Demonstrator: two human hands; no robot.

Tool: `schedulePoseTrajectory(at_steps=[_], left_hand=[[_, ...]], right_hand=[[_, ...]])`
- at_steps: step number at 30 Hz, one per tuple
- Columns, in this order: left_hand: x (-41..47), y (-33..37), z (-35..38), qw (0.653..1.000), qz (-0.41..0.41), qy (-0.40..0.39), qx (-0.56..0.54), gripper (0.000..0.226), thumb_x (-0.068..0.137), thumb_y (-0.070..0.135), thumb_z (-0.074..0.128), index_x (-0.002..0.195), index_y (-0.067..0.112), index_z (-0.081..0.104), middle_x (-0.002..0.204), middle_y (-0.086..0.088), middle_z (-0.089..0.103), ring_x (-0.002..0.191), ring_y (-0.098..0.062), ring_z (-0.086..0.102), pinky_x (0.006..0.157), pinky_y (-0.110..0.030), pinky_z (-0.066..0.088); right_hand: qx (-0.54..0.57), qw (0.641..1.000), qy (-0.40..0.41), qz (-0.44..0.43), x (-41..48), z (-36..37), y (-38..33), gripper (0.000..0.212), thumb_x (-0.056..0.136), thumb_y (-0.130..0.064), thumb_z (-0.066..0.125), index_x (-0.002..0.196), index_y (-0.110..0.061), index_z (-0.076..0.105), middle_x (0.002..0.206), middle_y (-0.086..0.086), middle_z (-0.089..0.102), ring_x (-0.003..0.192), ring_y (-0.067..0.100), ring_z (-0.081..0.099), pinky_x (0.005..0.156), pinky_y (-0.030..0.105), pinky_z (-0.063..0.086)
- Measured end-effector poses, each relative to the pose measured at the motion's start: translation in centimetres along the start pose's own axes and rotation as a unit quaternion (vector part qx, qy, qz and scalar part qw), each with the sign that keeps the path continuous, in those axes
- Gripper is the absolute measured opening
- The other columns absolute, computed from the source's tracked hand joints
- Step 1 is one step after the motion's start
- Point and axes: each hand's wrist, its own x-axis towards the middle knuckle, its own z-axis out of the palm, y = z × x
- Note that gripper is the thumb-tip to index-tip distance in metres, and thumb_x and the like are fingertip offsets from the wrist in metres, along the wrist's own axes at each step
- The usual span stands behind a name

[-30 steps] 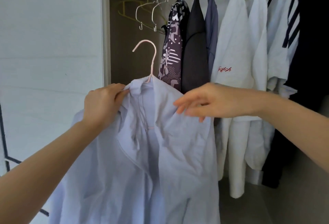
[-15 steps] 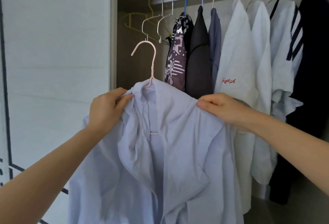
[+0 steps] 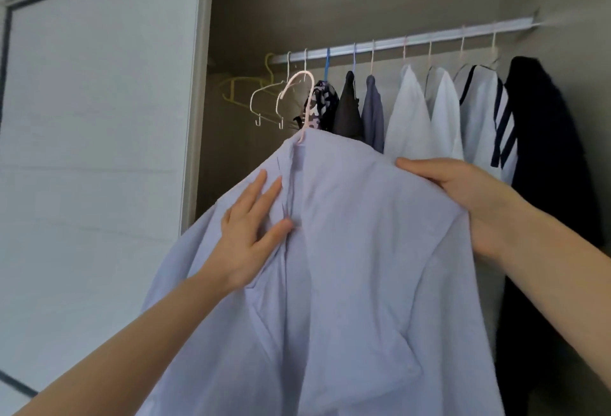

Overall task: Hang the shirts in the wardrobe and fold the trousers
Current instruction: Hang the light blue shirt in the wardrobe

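A pale blue shirt [image 3: 357, 250] hangs on a pink hanger [image 3: 305, 98], lifted up in front of the open wardrobe. The hanger's hook stands just below the rail [image 3: 406, 42] and is not on it. My left hand [image 3: 254, 230] lies flat with straight fingers on the shirt's front beside the collar opening. My right hand [image 3: 463, 194] grips the shirt's right shoulder, its fingers curled over the cloth. The hanger's lower part is hidden under the shirt.
Empty hangers, one yellow [image 3: 244, 91] and two white [image 3: 267, 101], hang at the rail's left end. Right of them hang a patterned top [image 3: 322, 105], dark garments, white shirts [image 3: 410, 118] and a black one [image 3: 542, 138]. A white sliding door [image 3: 99, 151] stands to the left.
The shirt and hanger have risen towards the rail. My left hand let go of the collar and now lies flat on the front. My right hand keeps its hold on the shoulder.
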Motion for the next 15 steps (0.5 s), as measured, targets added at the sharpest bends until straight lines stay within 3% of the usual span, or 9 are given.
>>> schedulePoseTrajectory(at_steps=[3,7,9,11,13,15], left_hand=[[1.6,2.1,0.8,0.997,-0.048,-0.018,-0.064,0.053,0.086,0.078,0.025,0.137,0.064,0.015,0.157,0.032,0.006,0.146,0.006,0.008,0.123,-0.041,0.011],[3.8,5.4,1.2,0.958,-0.161,-0.015,-0.236,0.054,0.094,0.07,0.021,0.14,0.051,0.039,0.152,0.022,0.036,0.141,-0.004,0.033,0.122,-0.042,0.017],[4.7,6.7,0.8,0.934,-0.196,-0.011,-0.299,0.061,0.086,0.073,0.02,0.138,0.047,0.04,0.15,0.018,0.04,0.141,-0.011,0.034,0.12,-0.044,0.02],[5.5,7.1,0.3,0.924,-0.192,0.009,-0.331,0.049,0.09,0.068,0.03,0.132,0.046,0.042,0.138,0.021,0.046,0.134,-0.009,0.041,0.112,-0.036,0.034],[6.3,6.9,-0.2,0.941,-0.162,0.031,-0.296,0.048,0.097,0.051,0.047,0.142,0.039,0.037,0.133,0.022,0.05,0.121,-0.003,0.051,0.098,-0.024,0.047],[7.1,5.9,-0.5,0.958,-0.133,0.037,-0.25,0.059,0.098,0.041,0.053,0.151,0.038,0.027,0.144,0.016,0.046,0.126,-0.007,0.05,0.103,-0.032,0.046]], right_hand=[[-0.029,0.999,0.03,-0.021,-0.2,0.8,-0.9,0.019,0.081,-0.02,0.066,0.086,-0.003,0.075,0.085,0.01,0.073,0.072,0.02,0.068,0.076,0.029,0.052],[-0.118,0.986,0.088,-0.074,0.6,2.2,-1.6,0.008,0.087,-0.011,0.058,0.079,-0.009,0.059,0.069,0.01,0.053,0.054,0.019,0.052,0.053,0.022,0.039],[-0.192,0.969,0.096,-0.126,1.4,2.9,-1.7,0.011,0.087,-0.005,0.053,0.078,-0.011,0.055,0.073,0.009,0.045,0.062,0.021,0.042,0.06,0.027,0.03],[-0.271,0.941,0.079,-0.186,2.3,3.8,-1.5,0.019,0.086,-0.001,0.046,0.072,-0.013,0.05,0.073,0.006,0.039,0.068,0.02,0.034,0.063,0.029,0.023],[-0.343,0.908,0.098,-0.22,3.3,4.9,-1.2,0.027,0.085,-0.003,0.043,0.062,-0.014,0.035,0.065,0.007,0.03,0.067,0.021,0.03,0.063,0.032,0.024],[-0.397,0.878,0.125,-0.237,4.3,6.2,-0.9,0.034,0.086,-0.006,0.042,0.06,-0.018,0.025,0.063,0.001,0.029,0.074,0.022,0.032,0.07,0.036,0.027]])
